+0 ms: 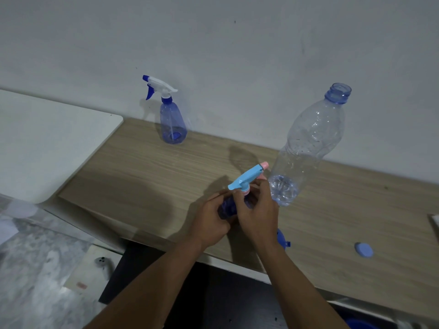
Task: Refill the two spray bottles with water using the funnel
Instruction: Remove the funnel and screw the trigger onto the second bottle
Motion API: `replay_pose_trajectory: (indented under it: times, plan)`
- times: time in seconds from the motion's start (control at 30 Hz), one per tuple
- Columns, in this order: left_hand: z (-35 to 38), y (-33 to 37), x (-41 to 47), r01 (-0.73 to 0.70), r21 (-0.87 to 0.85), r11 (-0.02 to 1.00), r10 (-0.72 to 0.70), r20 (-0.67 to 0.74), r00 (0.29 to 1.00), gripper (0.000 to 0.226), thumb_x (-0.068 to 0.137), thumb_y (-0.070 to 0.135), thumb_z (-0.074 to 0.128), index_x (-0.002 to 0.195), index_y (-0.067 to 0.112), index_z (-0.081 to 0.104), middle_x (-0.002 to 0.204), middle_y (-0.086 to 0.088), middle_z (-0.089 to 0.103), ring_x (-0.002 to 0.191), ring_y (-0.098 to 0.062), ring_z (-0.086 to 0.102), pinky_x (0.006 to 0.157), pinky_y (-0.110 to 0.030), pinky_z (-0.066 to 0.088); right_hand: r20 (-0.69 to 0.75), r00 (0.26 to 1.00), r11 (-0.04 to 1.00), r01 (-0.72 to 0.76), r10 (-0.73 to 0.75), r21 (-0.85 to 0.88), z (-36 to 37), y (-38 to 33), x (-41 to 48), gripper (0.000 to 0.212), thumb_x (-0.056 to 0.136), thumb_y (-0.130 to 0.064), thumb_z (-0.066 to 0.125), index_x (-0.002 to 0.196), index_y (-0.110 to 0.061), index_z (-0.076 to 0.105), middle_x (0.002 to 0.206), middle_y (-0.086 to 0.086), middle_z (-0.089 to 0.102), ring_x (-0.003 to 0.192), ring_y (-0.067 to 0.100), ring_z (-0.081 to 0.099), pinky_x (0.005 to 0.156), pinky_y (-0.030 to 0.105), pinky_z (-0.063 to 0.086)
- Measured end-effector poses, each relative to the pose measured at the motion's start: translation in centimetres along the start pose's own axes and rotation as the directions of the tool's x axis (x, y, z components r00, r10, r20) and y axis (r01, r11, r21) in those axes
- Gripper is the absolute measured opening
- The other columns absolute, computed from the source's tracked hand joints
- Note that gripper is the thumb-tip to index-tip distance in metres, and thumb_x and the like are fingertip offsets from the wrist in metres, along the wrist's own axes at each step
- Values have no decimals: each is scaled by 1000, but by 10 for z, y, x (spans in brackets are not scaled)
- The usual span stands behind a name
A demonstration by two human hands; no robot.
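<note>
Two bottles await: the far spray bottle [171, 122] stands at the tabletop's [142, 176] far edge; the near spray bottle [227, 205], by the front edge, tilts up-right, my left hand [209, 222] gripping its body, my right hand [257, 214] pinching its collar [245, 191], nearer the sprayer head [247, 178] I'd unscrew

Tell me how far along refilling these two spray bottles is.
Probably late, though fill levels are unreadable. Done: the big clear bottle stands uncapped, only a little water at its bottom, its cap on the table; the far spray bottle wears its trigger head. In hand: the left hand grips the near spray bottle, the right hand pinches its sprayer collar. Left: finishing that collar; tightening or loosening, I cannot tell.
</note>
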State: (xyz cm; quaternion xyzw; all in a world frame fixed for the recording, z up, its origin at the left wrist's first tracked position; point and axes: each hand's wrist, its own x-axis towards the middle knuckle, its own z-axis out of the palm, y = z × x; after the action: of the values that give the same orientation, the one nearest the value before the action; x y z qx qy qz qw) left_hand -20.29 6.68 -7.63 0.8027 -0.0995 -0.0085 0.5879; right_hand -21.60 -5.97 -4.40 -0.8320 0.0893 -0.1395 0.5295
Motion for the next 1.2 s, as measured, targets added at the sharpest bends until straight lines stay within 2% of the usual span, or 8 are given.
replay_pose_trajectory:
  times: [0.1, 0.23, 0.4, 0.5, 0.73, 1.0, 1.1, 1.2]
  plan:
    - [0, 0, 1, -29, 15, 999, 29, -2, 1000, 57, 71, -5, 76, 123, 15, 67, 121, 3, 66, 110, -6, 65, 94, -22, 52, -6, 998, 998, 59, -59, -26, 1, 1, -1, 20, 94, -44, 62, 104, -27, 58, 88, -11, 69, 83, 4, 68, 73, 35, 58]
    - [0, -8, 2, 22, 18, 1000, -22, -5, 1000, 58, 69, -5, 74, 122, 17, 68, 122, 4, 63, 112, -7, 64, 96, -38, 54, -11, 998, 998, -56, 57, 39, 2, -1, 2, 34, 82, -45, 78, 101, -27, 56, 92, -15, 70, 87, -3, 67, 77, 30, 59]
    - [1, -1, 1, -19, -32, 999, 19, -9, 1000, 57, 71, 4, 79, 126, 14, 66, 126, 1, 63, 117, -12, 63, 99, -40, 53, 33, 998, 998, 43, -45, 53, 0, 6, 0, 21, 94, -46, 59, 109, -30, 57, 98, -11, 71, 92, 7, 69, 79, 41, 59]
    - [0, -2, 2, -7, -29, 1000, 6, -16, 1000, 57, 69, 6, 75, 124, 18, 67, 125, 2, 63, 116, -13, 63, 98, -44, 53, 28, 999, 998, 46, -47, 32, 2, 5, 2, 21, 94, -44, 65, 106, -29, 57, 96, -11, 70, 91, 6, 68, 77, 39, 59]
    - [1, 0, 1, -8, -23, 1000, 7, -26, 1000, 57, 68, 8, 78, 124, 13, 67, 121, 4, 65, 111, -10, 65, 96, -36, 55, 40, 992, 992, 124, -123, -28, 1, 10, 1, 14, 98, -39, 59, 104, -27, 61, 88, -10, 68, 83, 7, 67, 73, 41, 57]
    - [-1, 3, -1, 10, 20, 1000, -9, -5, 1000, 54, 68, 12, 78, 120, 19, 62, 110, 17, 64, 104, -4, 64, 89, -25, 54, 105, 988, 993, 116, -112, -37, -2, 7, 5, 7, 100, -27, 60, 99, -22, 65, 81, -8, 68, 78, 6, 65, 68, 25, 55]
    - [-8, 2, 4, 63, -11, 998, -62, 90, 994, 57, 72, -1, 74, 121, 23, 61, 110, 13, 69, 102, -3, 67, 87, -19, 53, 214, 971, 994, 105, -103, 0, -7, 3, 8, 8, 99, -20, 59, 101, -21, 67, 80, -8, 68, 79, 3, 64, 64, 11, 46]
    - [-15, 2, 9, 74, 9, 997, -74, 149, 986, 59, 71, -9, 69, 119, 24, 63, 105, 11, 72, 98, 0, 68, 86, -16, 52, 230, 966, 993, 121, -118, 1, -8, 3, 11, 10, 99, -20, 59, 101, -18, 69, 79, -4, 69, 76, 6, 62, 61, 13, 44]
